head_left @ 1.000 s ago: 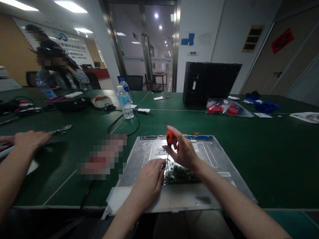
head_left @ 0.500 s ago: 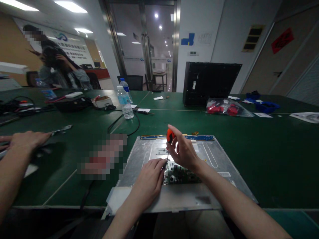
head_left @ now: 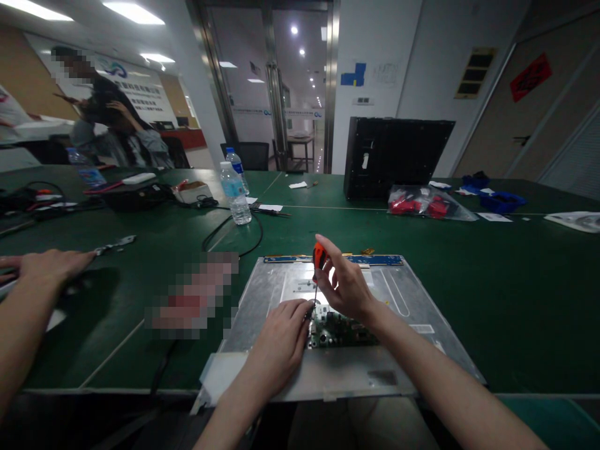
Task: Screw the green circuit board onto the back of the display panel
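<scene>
My right hand (head_left: 349, 284) grips an orange and black screwdriver (head_left: 319, 259), one finger on top of its handle. The shaft stands nearly upright, its tip down at the upper left corner of a green circuit board (head_left: 342, 328). By that tip, my left hand (head_left: 284, 328) is closed with its fingertips at the board's edge, near something small and dark that I cannot make out. The board lies on a silver metal display panel (head_left: 403, 325); a blue strip (head_left: 290, 258) runs along the panel's far edge.
A co-worker's hand (head_left: 51, 272) and arm are at the left. Behind the panel are water bottles (head_left: 237, 203), a black cable and a black monitor (head_left: 398, 156). A plastic bag (head_left: 426, 205) with red items lies before the monitor. Another person (head_left: 112, 112) stands at the far left.
The screwdriver's handle has turned slightly in my right hand, while both hands keep their places. The person in the background has shifted a little to the right.
</scene>
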`<state>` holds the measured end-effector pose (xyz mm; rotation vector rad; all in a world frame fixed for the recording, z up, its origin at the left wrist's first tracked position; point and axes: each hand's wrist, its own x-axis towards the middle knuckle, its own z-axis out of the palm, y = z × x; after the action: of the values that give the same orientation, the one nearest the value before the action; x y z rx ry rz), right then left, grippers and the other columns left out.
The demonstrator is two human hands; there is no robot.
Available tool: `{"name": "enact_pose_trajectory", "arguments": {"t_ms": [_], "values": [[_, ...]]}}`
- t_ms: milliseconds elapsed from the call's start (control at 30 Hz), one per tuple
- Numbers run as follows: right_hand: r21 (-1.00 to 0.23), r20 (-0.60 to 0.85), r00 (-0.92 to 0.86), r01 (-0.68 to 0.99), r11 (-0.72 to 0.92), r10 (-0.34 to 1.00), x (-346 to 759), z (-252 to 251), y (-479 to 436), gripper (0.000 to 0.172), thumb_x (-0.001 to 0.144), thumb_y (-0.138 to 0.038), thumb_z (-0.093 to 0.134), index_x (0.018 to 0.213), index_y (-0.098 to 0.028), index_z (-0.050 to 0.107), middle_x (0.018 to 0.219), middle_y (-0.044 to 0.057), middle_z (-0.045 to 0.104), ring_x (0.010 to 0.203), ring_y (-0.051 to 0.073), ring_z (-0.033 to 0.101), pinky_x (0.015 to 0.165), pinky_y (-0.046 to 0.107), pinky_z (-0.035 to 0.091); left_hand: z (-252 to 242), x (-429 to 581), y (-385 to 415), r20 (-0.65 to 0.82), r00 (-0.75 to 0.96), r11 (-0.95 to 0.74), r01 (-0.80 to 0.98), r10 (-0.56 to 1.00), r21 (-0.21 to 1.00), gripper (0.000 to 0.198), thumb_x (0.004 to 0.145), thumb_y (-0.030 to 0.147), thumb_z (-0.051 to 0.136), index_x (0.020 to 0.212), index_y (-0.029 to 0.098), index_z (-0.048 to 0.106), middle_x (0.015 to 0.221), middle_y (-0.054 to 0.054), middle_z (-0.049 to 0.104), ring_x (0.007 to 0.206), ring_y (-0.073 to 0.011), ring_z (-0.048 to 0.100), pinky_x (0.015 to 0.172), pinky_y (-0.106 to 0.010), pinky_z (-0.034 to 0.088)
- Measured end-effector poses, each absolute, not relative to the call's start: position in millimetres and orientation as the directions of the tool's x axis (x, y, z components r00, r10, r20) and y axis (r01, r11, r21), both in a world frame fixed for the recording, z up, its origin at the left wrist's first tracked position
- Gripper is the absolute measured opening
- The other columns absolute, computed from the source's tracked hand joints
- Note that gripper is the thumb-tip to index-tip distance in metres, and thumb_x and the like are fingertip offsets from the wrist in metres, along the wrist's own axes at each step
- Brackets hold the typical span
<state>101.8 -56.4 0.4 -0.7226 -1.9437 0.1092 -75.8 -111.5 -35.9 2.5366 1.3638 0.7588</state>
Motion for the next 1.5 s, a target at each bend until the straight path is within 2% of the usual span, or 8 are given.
{"name": "enact_pose_trajectory", "arguments": {"t_ms": [233,400,667,867,1200,1500], "values": [[-0.357,0.813,-0.264,0.478,0.802,0.519,99.6,-2.0,-53.8,0.055,0.091,-0.020,0.047,0.143,-0.019,0.028,0.071,-0.003,0.055,0.049,0.009,0.046,0.045,0.021,0.041,-34.5,-75.7,-110.9,0.366,0.466,-0.584,0.731,0.805,0.353,0.033,0.093,0.020,0.039,0.120,0.018,0.058,0.112,-0.012,0.065,0.104,-0.0267,0.059,0.089,-0.044,0.050],[-0.316,0.844,-0.255,0.475,0.821,0.472,99.3,-1.8,-52.4,0.054,0.091,-0.026,0.053,0.140,-0.021,0.030,0.079,-0.002,0.058,0.049,0.007,0.044,0.044,0.019,0.039,-36.8,-76.3,-110.2,0.373,0.464,-0.585,0.730,0.803,0.352,0.032,0.093,0.021,0.038,0.119,0.017,0.058,0.112,-0.011,0.064,0.103,-0.0263,0.059,0.089,-0.044,0.050],[-0.380,0.809,-0.275,0.430,0.819,0.519,99.9,1.3,-55.8,0.056,0.092,-0.021,0.049,0.144,-0.021,0.027,0.082,0.001,0.063,0.049,0.008,0.047,0.045,0.021,0.043,-40.1,-76.9,-110.1,0.374,0.472,-0.593,0.725,0.799,0.351,0.032,0.094,0.020,0.038,0.120,0.018,0.057,0.114,-0.011,0.063,0.105,-0.0267,0.058,0.091,-0.045,0.049],[-0.423,0.779,-0.282,0.422,0.802,0.560,100.7,-0.4,-55.4,0.059,0.091,-0.017,0.047,0.146,-0.019,0.025,0.083,0.003,0.064,0.056,0.010,0.056,0.047,0.021,0.046,-36.8,-75.8,-110.5,0.380,0.471,-0.595,0.725,0.796,0.347,0.032,0.094,0.021,0.038,0.118,0.018,0.058,0.112,-0.011,0.064,0.104,-0.0267,0.059,0.089,-0.045,0.050],[-0.326,0.843,-0.252,0.462,0.825,0.475,98.5,0.4,-53.7,0.050,0.092,-0.024,0.051,0.139,-0.023,0.034,0.081,-0.001,0.060,0.049,0.006,0.047,0.043,0.019,0.039,-37.6,-76.5,-110.8,0.366,0.473,-0.590,0.725,0.801,0.354,0.033,0.094,0.021,0.037,0.120,0.017,0.056,0.114,-0.012,0.064,0.105,-0.0271,0.058,0.091,-0.046,0.049],[-0.357,0.824,-0.255,0.459,0.813,0.506,99.6,-0.4,-54.3,0.053,0.092,-0.023,0.051,0.141,-0.021,0.032,0.083,0.000,0.062,0.048,0.006,0.047,0.043,0.019,0.041,-37.0,-76.1,-110.6,0.377,0.468,-0.591,0.727,0.799,0.349,0.032,0.094,0.021,0.038,0.119,0.018,0.057,0.112,-0.012,0.064,0.104,-0.0269,0.059,0.088,-0.045,0.050]]}}
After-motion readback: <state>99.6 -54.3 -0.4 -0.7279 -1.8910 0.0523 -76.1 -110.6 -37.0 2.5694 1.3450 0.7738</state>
